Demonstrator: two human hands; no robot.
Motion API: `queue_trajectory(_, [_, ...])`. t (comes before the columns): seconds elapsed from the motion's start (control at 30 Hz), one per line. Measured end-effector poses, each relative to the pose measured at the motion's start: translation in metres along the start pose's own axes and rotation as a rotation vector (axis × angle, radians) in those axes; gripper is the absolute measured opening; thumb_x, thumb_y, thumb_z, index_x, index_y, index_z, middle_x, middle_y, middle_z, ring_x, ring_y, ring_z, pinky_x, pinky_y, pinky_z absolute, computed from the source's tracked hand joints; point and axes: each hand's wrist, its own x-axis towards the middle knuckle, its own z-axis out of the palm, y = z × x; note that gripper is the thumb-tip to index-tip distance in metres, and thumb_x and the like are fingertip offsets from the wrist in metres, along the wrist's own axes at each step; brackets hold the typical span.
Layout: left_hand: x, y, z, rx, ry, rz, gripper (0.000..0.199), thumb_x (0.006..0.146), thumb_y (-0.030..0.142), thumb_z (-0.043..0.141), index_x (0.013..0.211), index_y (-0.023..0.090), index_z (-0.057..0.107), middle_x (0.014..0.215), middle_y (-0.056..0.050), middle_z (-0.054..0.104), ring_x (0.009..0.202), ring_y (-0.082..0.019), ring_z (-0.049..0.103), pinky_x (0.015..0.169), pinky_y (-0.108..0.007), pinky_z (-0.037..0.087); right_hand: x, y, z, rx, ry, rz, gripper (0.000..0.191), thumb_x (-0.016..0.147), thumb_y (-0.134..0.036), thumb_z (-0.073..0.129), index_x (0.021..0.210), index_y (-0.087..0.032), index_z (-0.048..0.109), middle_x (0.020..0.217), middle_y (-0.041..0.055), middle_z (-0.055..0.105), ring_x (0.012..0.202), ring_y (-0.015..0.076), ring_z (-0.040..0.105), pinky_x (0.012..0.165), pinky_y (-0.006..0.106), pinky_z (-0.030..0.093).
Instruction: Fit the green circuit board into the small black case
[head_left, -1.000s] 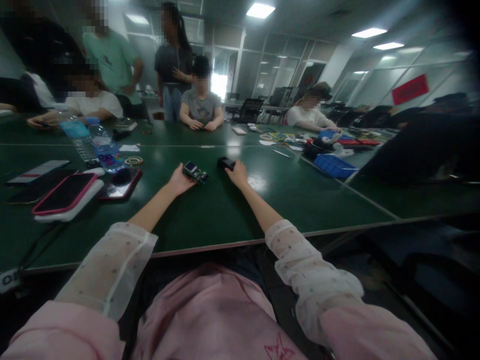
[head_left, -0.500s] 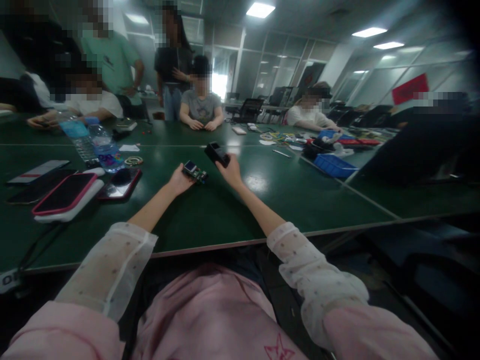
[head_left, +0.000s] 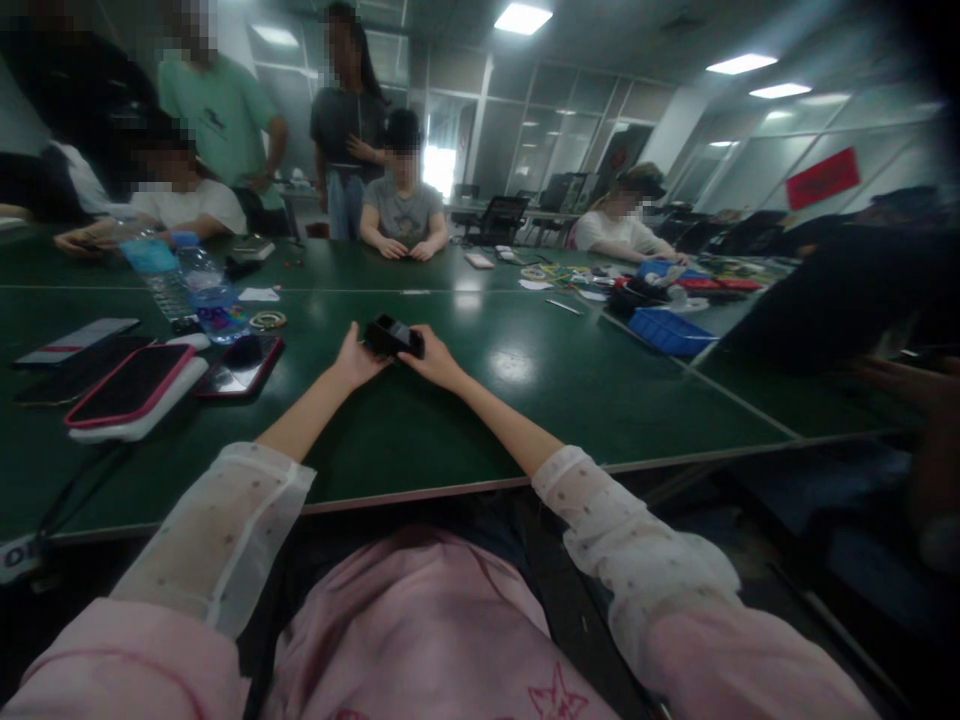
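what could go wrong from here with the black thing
The black case, in the grip of the right hand against the left hand, might slip onto the green table. The blue-capped bottle stands close to the red-edged phone, so a bump could topple it that way.

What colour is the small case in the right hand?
The case in the right hand is black, seen best in the head view.

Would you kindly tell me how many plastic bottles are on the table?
2: the blue-capped bottle at picture left, and a second bottle just left of it.
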Motion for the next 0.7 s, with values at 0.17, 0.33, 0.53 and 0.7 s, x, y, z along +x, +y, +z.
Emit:
queue_trajectory(0.17, [-0.0031,0.0000,0.0003,-0.003,-0.049,-0.002,0.068,0.097,0.069,0.035,0.146,0.023,0.045,0.110,-0.014,0.071,0.099,-0.028,0.069,0.088,-0.037,0.054,-0.0015,0.0056,0.0029,0.007,-0.060,0.015,0.056,0.085,-0.045,0.067,0.128,-0.018,0.043,0.120,0.0153,0.064,0.108,0.0284,0.065,0.094,0.046,0.052])
queue_trajectory(0.33, [-0.0070,-0.0004,0.0022,0.036,-0.072,0.008,0.073,0.097,0.071,0.034,0.141,0.017,0.054,0.106,-0.016,0.073,0.101,-0.030,0.070,0.094,-0.040,0.052,-0.0018,0.0028,0.0069,-0.086,-0.083,-0.011,0.054,0.083,-0.037,0.071,0.127,-0.019,0.045,0.122,0.0166,0.064,0.112,0.0306,0.064,0.097,0.048,0.051])
queue_trajectory(0.53, [-0.0028,-0.0006,-0.0012,0.052,-0.124,0.013,0.063,0.097,0.064,0.046,0.140,0.018,0.056,0.107,-0.015,0.074,0.099,-0.028,0.071,0.093,-0.038,0.053,-0.0023,0.0032,0.0063,-0.057,-0.081,-0.016,0.053,0.083,-0.034,0.071,0.126,-0.018,0.046,0.124,0.0168,0.063,0.112,0.0298,0.064,0.097,0.047,0.050])
queue_trajectory(0.7, [0.0022,-0.0009,-0.0036,0.054,-0.132,0.019,0.063,0.095,0.063,0.052,0.140,0.018,0.055,0.107,-0.014,0.074,0.094,-0.027,0.072,0.090,-0.037,0.055,-0.0026,0.0030,0.0044,-0.029,-0.071,-0.036,0.053,0.083,-0.034,0.072,0.127,-0.019,0.047,0.127,0.0155,0.062,0.115,0.0298,0.062,0.099,0.048,0.049])
